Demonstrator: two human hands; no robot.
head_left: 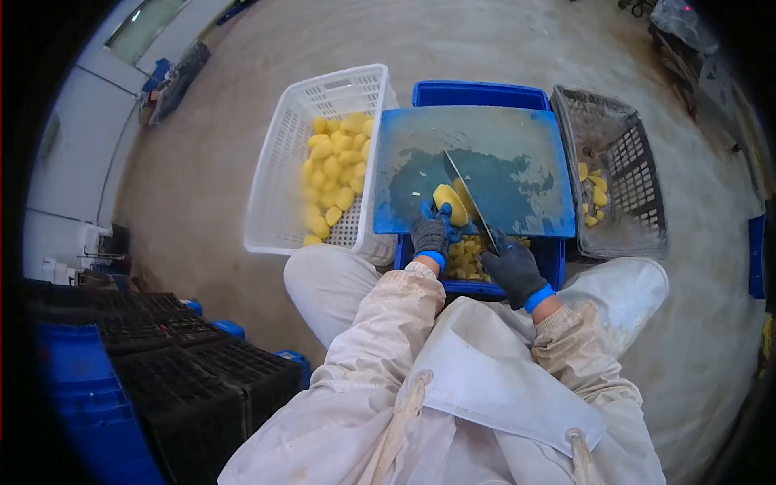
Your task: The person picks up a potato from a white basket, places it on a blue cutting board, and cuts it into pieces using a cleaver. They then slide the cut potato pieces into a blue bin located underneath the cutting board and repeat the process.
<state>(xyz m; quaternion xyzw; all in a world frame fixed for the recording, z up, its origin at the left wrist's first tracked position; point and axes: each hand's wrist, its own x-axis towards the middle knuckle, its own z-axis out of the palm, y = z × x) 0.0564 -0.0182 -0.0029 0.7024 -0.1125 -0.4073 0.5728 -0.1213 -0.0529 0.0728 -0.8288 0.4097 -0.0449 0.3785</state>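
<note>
L hand (432, 234) w/ glove gripping yellow potato (450, 204), centre of frame, on blue board (501, 186), R hand (515, 268) clenched round knife (469, 200), blade against potato, white crate (267, 194) of potatoes upper left

Dark, open-mesh crates (202, 388) sit close together at the lower left, beside a bright blue plastic crate (97, 412) near the edge of view. Behind them, a pale panelled wall (93, 129) curves up to a greyish window (148, 31) (the wide lens bends everything). At the upper right, clear plastic sheeting (685, 26) drapes over equipment, and a blue object (757, 257), too cropped to identify, shows on the right above the smooth, greyish-brown floor (194, 186).
</note>
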